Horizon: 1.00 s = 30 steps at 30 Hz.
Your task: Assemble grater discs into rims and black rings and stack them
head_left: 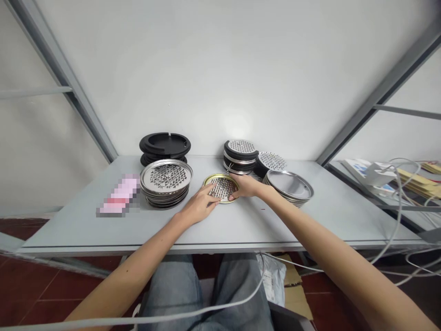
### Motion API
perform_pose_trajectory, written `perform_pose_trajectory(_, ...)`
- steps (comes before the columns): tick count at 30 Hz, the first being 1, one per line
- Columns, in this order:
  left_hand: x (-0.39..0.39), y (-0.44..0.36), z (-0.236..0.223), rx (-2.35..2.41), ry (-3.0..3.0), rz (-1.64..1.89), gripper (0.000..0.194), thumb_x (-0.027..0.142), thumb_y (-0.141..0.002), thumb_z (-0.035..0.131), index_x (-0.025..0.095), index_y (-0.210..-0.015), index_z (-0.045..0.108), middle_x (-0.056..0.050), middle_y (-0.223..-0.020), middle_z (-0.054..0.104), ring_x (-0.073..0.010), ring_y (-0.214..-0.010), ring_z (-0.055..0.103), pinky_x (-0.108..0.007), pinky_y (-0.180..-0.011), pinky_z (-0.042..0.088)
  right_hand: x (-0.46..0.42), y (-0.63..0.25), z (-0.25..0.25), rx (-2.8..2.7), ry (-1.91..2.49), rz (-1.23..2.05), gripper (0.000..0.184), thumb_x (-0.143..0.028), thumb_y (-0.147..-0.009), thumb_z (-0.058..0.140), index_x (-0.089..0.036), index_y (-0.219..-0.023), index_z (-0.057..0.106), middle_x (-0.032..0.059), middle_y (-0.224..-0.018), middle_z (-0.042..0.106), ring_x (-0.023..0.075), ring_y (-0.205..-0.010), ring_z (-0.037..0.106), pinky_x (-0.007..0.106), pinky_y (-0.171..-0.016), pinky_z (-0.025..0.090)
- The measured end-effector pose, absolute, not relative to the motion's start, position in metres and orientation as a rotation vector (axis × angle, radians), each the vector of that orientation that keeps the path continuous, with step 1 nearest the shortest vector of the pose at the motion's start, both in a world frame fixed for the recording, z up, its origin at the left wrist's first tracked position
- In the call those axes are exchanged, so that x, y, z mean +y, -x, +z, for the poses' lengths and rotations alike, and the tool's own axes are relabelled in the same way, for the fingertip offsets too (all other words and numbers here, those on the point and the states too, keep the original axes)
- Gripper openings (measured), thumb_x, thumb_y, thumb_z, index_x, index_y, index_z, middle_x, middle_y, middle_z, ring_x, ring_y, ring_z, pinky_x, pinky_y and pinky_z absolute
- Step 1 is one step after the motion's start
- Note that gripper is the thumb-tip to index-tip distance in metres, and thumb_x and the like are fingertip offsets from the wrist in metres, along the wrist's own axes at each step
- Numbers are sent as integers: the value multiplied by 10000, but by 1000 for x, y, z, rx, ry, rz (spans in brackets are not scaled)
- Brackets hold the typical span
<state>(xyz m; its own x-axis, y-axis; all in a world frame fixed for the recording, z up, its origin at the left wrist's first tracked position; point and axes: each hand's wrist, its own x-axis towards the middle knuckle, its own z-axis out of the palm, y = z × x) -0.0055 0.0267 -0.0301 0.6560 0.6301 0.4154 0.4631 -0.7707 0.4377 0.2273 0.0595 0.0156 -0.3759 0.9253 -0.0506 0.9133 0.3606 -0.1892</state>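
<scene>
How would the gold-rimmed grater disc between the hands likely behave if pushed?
The grater disc would probably slide, not roll, since it appears flat on the table. Its metallic look suggests stiffness; its grater teeth may snag.

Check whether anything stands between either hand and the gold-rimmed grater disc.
Nothing visible does: the left hand and right hand both touch the gold-rimmed grater disc; the stack of grater discs stands to its left.

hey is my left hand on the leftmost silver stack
No, the left hand touches the gold-rimmed disc, right of that stack.
</scene>
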Motion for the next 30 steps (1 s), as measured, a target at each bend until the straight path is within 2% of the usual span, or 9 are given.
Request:
perform_pose_trajectory(6,26,4,-28,893,-2598,771,254,186,-898,535,222,-1070,718,-98,-1401,470,-286,-1324,405,-478,-1117,327,60,-225,19,-2521,1712,355,772,-393,-546,836,-174,-1222,535,108,-1088,676,305,-995,636,371,-809,501)
perform_pose_trajectory(14,25,5,-28,941,-2582,862,251,210,-859,592,200,-1090,690,-110,-1388,469,-280,-1281,446,-451,-1088,373,57,-236,13,-2394,1543,556,897,-344,-559,833,-174,-1354,453,110,-1258,611,285,-1116,587,377,-930,470)
perform_pose_trajectory(19,22,8,-20,1014,-2521,857,569,333,-742,733,175,-1252,537,-133,-1377,470,-299,-1288,425,-449,-1097,355,61,-244,19,-2493,1388,824,945,-329,-570,819,-210,-1408,400,80,-1290,597,276,-1152,573,392,-982,450)
perform_pose_trajectory(22,21,11,-18,1063,-2489,827,820,439,-690,766,172,-1370,393,-148,-1405,441,-317,-1321,383,-468,-1106,332,64,-244,26,-2587,1453,804,992,-346,-537,830,-205,-1418,398,98,-1351,550,315,-1209,534,422,-1016,425)
perform_pose_trajectory(24,22,13,-18,1088,-2479,775,905,491,-693,753,173,-1419,316,-154,-1432,416,-322,-1335,372,-469,-1105,333,65,-244,30,-2621,1478,729,1006,-328,-523,836,-204,-1420,399,105,-1386,517,330,-1248,500,424,-1041,404)
perform_pose_trajectory(27,22,14,-20,1115,-2495,709,888,505,-724,723,149,-1426,312,-166,-1439,415,-315,-1318,408,-448,-1094,354,62,-245,36,-2643,1448,564,928,-234,-566,808,-247,-1407,416,79,-1368,539,313,-1230,522,405,-1013,435)
perform_pose_trajectory(30,22,13,-20,1135,-2545,738,709,449,-759,709,145,-1341,442,-156,-1357,510,-299,-1259,474,-429,-1064,385,51,-242,38,-2617,1421,327,715,-180,-677,722,-258,-1348,489,72,-1339,563,299,-1194,554,400,-974,460)
